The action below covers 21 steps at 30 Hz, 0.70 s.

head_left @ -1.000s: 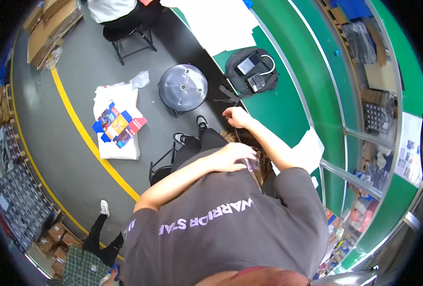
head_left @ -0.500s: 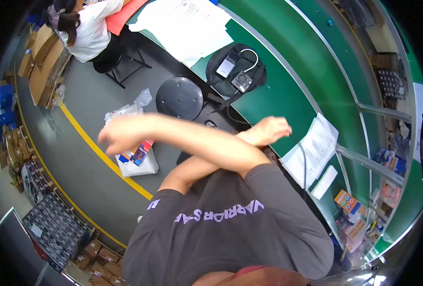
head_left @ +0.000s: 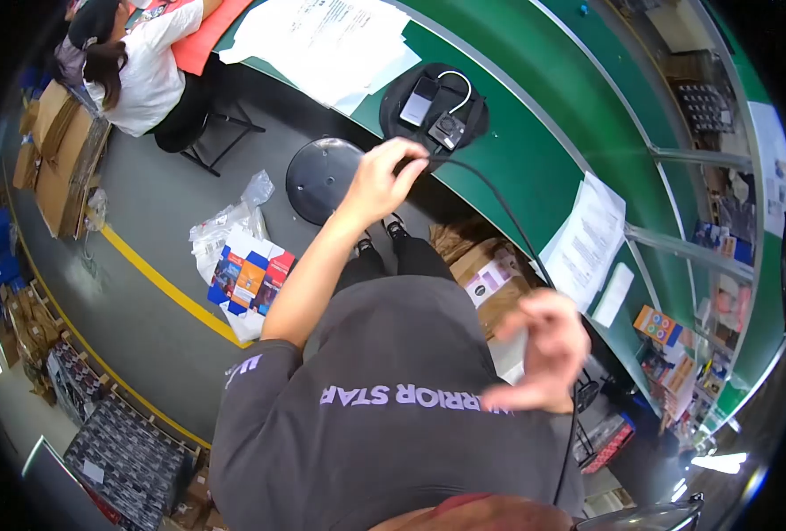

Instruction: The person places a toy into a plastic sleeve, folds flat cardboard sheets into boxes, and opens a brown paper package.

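My left hand (head_left: 380,181) is raised in front of my body, with thumb and fingers pinched on a black cable (head_left: 497,190). From there the cable curves right and down past my right hand (head_left: 548,350) toward my head. My right hand is blurred and close to my shirt, its thumb and fingers apart in a C shape with nothing seen between them. Just beyond my left hand, a black bag (head_left: 397,97) lies on the green bench (head_left: 517,168). On it are a silver-grey power bank (head_left: 419,101) and a small camera-like device (head_left: 447,131), with a white cable looping between them.
Papers (head_left: 322,44) and more printed sheets (head_left: 583,239) lie on the bench. A black round stool (head_left: 322,177) stands beside it. Colourful boxes (head_left: 250,279) and plastic bags (head_left: 229,230) are on the floor. A seated person (head_left: 145,84) works at the far left.
My crossed arms have come apart. My left hand has moved up and left and now grips the cable; my right hand has swung from the left across to the right.
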Motion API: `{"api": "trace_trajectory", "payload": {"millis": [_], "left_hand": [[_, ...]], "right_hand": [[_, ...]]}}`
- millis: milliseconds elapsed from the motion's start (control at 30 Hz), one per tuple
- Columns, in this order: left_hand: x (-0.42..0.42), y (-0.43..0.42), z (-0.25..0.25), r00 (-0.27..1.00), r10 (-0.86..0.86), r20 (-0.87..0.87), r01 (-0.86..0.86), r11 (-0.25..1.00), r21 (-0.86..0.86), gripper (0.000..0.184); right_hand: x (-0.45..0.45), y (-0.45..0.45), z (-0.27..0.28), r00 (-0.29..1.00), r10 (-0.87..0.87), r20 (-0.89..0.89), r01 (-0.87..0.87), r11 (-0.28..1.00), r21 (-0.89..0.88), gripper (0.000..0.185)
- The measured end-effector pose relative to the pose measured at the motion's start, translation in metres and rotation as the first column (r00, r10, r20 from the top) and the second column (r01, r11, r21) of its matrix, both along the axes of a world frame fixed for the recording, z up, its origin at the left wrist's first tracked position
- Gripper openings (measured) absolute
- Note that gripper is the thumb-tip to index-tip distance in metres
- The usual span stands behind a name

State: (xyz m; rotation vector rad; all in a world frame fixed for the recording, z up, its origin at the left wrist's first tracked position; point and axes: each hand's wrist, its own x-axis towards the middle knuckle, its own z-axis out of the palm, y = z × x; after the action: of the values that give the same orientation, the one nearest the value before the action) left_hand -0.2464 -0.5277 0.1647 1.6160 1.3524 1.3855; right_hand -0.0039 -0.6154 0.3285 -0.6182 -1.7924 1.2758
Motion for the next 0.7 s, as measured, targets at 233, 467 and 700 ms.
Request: {"api": "trace_trajectory", "payload": {"millis": [233, 467, 700], "left_hand": [[-0.046, -0.072, 0.004, 0.932, -0.363, 0.020, 0.357, 0.902, -0.243, 0.023], [0.028, -0.081, 0.119, 0.468, -0.859, 0.208, 0.866, 0.492, 0.085, 0.054], [0.065, -0.067, 0.172, 0.418, -0.887, 0.195, 0.811, 0.461, 0.361, 0.015]], "right_hand": [[0.007, -0.003, 0.069, 0.490, 0.650, 0.581, -0.632, 0.724, -0.277, 0.046], [-0.011, 0.008, 0.073, 0.456, 0.831, 0.318, -0.769, 0.548, -0.330, 0.037], [0.028, 0.017, 0.089, 0.361, 0.849, 0.387, -0.815, 0.488, -0.312, 0.025]]}}
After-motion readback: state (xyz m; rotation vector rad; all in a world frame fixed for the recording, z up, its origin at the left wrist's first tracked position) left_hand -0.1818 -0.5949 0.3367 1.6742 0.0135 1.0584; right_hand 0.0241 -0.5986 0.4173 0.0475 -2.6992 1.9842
